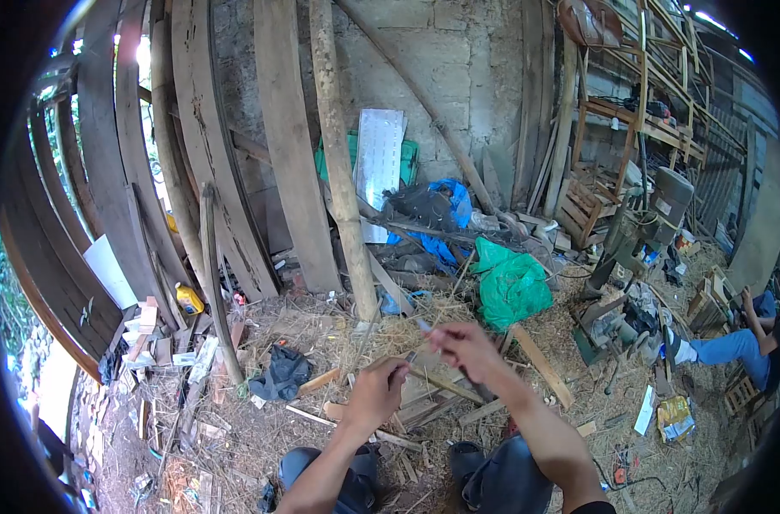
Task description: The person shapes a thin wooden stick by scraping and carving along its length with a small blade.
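My left hand (375, 396) is closed, with a small thin piece (411, 356) pinched between thumb and fingertips. Its kind is too small to make out. Just to the right and slightly higher, my right hand (469, 353) is also closed, around a slim thing with a pale, blade-like tip (423, 325) that points up and left. The fingers cover most of it. A small gap separates the two hands, and both are above the littered ground between my knees.
Wood scraps, a plank (542, 367) and straw cover the ground. Ahead lie a green plastic bag (512, 287) and a dark crumpled bag (280, 373). A wooden pole (339, 154) stands before the wall. Another person (746, 343) sits at the right, near a machine (669, 206).
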A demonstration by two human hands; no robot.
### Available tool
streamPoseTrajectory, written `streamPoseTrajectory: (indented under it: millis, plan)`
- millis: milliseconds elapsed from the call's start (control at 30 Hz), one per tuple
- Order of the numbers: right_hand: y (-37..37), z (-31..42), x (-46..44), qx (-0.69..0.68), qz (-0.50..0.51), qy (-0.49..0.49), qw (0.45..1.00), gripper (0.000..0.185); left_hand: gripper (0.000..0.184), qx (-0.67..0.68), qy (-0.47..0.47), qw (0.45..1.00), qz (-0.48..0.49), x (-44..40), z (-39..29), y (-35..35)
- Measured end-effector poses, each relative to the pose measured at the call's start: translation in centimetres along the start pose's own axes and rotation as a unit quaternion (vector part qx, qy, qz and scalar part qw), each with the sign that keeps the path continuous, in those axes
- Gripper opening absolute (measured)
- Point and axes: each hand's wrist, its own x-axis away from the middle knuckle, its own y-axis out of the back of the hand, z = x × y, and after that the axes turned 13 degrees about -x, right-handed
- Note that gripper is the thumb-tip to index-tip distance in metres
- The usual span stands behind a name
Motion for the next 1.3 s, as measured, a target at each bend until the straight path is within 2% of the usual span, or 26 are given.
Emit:
streamPoseTrajectory:
  millis: [67, 133, 233, 433, 500, 567, 767, 833, 867, 933, 1033, 1200, 1300]
  plan:
    - [-1.7, -0.1, 0.7, -0.015, 0.042, -0.042, 0.998, 0.019, 0.009, -0.012, -0.004, 1.000, -0.022, -0.1, 0.1, -0.3]
    - [0.0, 0.3, -0.3, -0.009, 0.010, -0.041, 0.999, 0.019, 0.009, -0.024, -0.007, 0.999, -0.037, 0.1, 0.0, -0.2]
    - [2.4, 2.0, -1.2, -0.088, -0.057, -0.029, 0.994, 0.019, 0.009, -0.004, -0.016, 1.000, -0.019, -0.1, -0.6, 0.0]
    - [6.3, 2.7, -2.2, -0.083, -0.093, 0.018, 0.992, 0.021, 0.010, -0.001, -0.017, 1.000, 0.016, 0.2, -0.3, -0.3]
    - [7.3, 3.0, -2.2, -0.079, -0.105, 0.024, 0.991, 0.021, 0.011, 0.030, -0.004, 0.997, 0.072, 0.4, -0.2, 0.0]
    - [7.8, 3.3, -2.1, -0.075, -0.115, 0.032, 0.990, 0.022, 0.012, 0.033, -0.009, 0.997, 0.076, 0.4, -0.1, -0.2]
    - [6.8, 2.2, -1.5, -0.069, -0.079, 0.029, 0.994, 0.021, 0.012, 0.049, 0.016, 0.997, 0.058, 0.1, 0.6, -0.6]
    - [3.6, 1.5, -0.4, -0.005, -0.002, -0.017, 1.000, 0.022, 0.012, 0.052, 0.015, 0.997, 0.051, -0.3, 1.1, -0.7]
    - [2.0, 1.0, 0.1, -0.006, 0.000, -0.016, 1.000, 0.022, 0.012, 0.064, 0.031, 0.996, 0.048, -0.4, 1.2, -0.9]
    - [-0.4, 0.2, 0.9, -0.002, 0.070, -0.057, 0.996, 0.023, 0.013, 0.073, 0.050, 0.995, 0.046, -0.4, 1.5, -0.9]
    - [-0.8, 0.9, 0.8, -0.011, 0.040, -0.068, 0.997, 0.022, 0.014, 0.098, 0.053, 0.992, 0.066, -0.6, 1.6, -0.3]
    - [0.2, 1.0, -0.2, 0.006, 0.025, -0.059, 0.998, 0.017, 0.013, 0.087, 0.034, 0.995, 0.039, -1.0, 0.7, -1.0]
    - [-0.4, 0.6, -0.1, 0.035, 0.047, -0.005, 0.998, 0.017, 0.013, 0.055, 0.016, 0.998, 0.006, -1.1, 0.2, -0.7]
